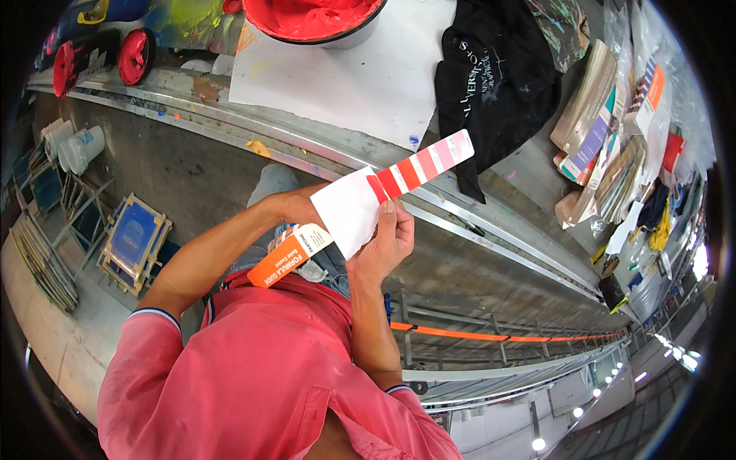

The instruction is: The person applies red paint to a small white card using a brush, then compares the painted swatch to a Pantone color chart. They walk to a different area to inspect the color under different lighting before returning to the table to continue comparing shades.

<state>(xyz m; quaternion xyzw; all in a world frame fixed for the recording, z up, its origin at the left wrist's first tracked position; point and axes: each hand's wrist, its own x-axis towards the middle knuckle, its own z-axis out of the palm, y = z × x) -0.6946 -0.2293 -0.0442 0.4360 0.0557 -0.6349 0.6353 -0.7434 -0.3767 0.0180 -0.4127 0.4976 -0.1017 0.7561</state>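
A sheet of white paper [345,211] with a red ink smear along its edge lies over a colour swatch strip [425,165] running from red to pale pink. My right hand [387,239] pinches the paper's edge close to the smear, thumb and fingers together. My left hand [303,205] reaches in behind the paper, which hides its fingers. There it supports the colour fan deck [280,261], whose orange and white cover sticks out below the paper. Smear and red swatches sit side by side.
A bucket of red ink [318,23] stands on white paper [330,84] on the bench. Black cloth [498,84] lies beside it, with more fan decks [586,123] at right. Red-coated containers [136,57] lie at left. Framed screens [134,238] lean below the bench's metal edge [207,115].
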